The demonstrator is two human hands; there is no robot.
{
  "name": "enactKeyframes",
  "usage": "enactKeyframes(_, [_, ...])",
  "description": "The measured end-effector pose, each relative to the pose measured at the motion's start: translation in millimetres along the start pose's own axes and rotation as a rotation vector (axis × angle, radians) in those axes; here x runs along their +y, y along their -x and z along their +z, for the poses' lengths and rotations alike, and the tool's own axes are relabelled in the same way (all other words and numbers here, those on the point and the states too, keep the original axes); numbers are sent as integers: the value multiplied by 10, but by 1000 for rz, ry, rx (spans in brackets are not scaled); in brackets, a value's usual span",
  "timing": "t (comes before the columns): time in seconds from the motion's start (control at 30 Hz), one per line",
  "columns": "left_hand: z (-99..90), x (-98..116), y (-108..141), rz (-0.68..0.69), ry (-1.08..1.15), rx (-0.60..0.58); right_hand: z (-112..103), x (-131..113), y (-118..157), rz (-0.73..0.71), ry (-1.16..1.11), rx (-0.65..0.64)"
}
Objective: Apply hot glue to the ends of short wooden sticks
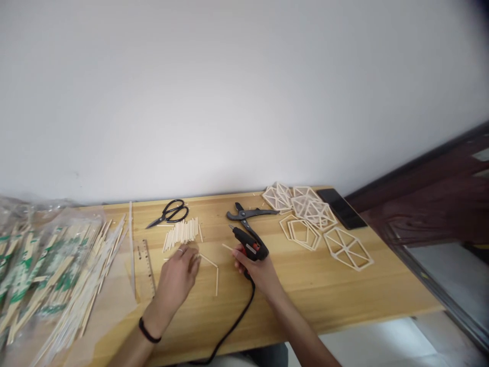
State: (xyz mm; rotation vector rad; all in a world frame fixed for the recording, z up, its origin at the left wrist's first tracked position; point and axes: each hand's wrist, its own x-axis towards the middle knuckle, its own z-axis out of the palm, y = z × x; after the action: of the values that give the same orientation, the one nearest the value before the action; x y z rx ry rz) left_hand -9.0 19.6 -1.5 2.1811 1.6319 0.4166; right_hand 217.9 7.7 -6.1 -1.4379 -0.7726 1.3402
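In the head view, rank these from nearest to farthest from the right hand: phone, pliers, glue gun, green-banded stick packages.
1. Glue gun: held in the right hand.
2. Pliers: just beyond the glue gun.
3. Phone: back right, past the stick frames.
4. Green-banded stick packages: far left.

Black glue gun (248,243); angled sticks (217,280)

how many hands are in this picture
2: the left hand, just in front of the pile of short sticks, and the right hand, holding the black glue gun and a stick.
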Motion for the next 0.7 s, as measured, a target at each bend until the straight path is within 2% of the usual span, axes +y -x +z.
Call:
enactKeyframes(0.37, [52,-78,-8,56,49,45,35,104,-98,-32,158,4])
enactKeyframes(0.57, [44,-80,-19,67,56,43,43,-50,-250,-83,329,-27])
enactKeyframes(0.7, [44,-96,1,66,70,42,-7,-153,-252,-172,418,16])
